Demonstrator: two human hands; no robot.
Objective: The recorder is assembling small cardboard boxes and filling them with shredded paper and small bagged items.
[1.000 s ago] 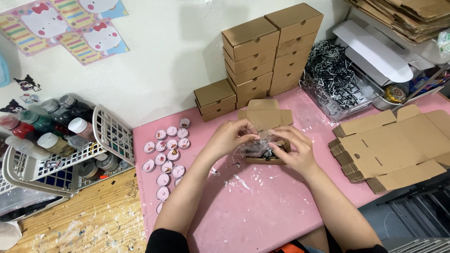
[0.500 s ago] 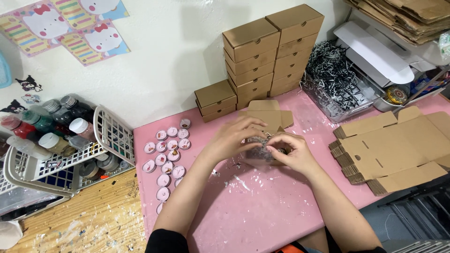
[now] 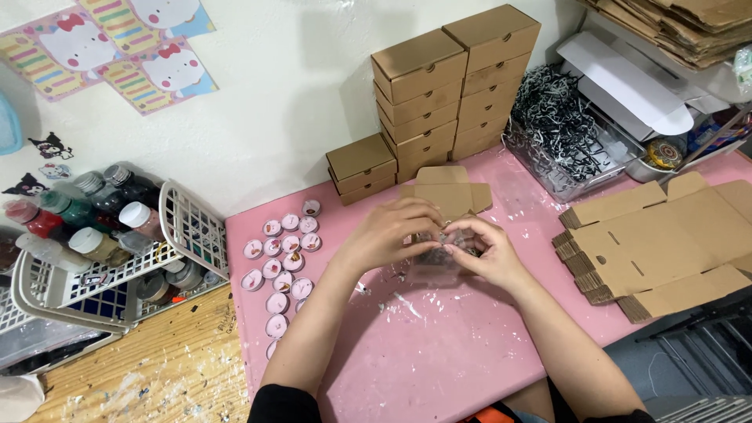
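My left hand (image 3: 390, 231) and my right hand (image 3: 487, 252) meet over a small open cardboard box (image 3: 448, 191) on the pink table (image 3: 439, 352). Both pinch a small clear plastic-wrapped item (image 3: 442, 249) between the fingertips, above the box's base. The box lid stands open behind my fingers. Most of the wrapped item is hidden by my fingers. To the left lie several small round pink pieces (image 3: 282, 258) in rows.
Stacks of closed cardboard boxes (image 3: 454, 86) stand against the wall. A pile of flat unfolded boxes (image 3: 658, 243) lies at right. A clear tub of black and white shredded paper (image 3: 564, 133) sits behind. A white basket of bottles (image 3: 94, 235) stands at left.
My hands have drawn closer together over the box, fingertips now pinching the wrapped item at its middle. Nothing else has moved.
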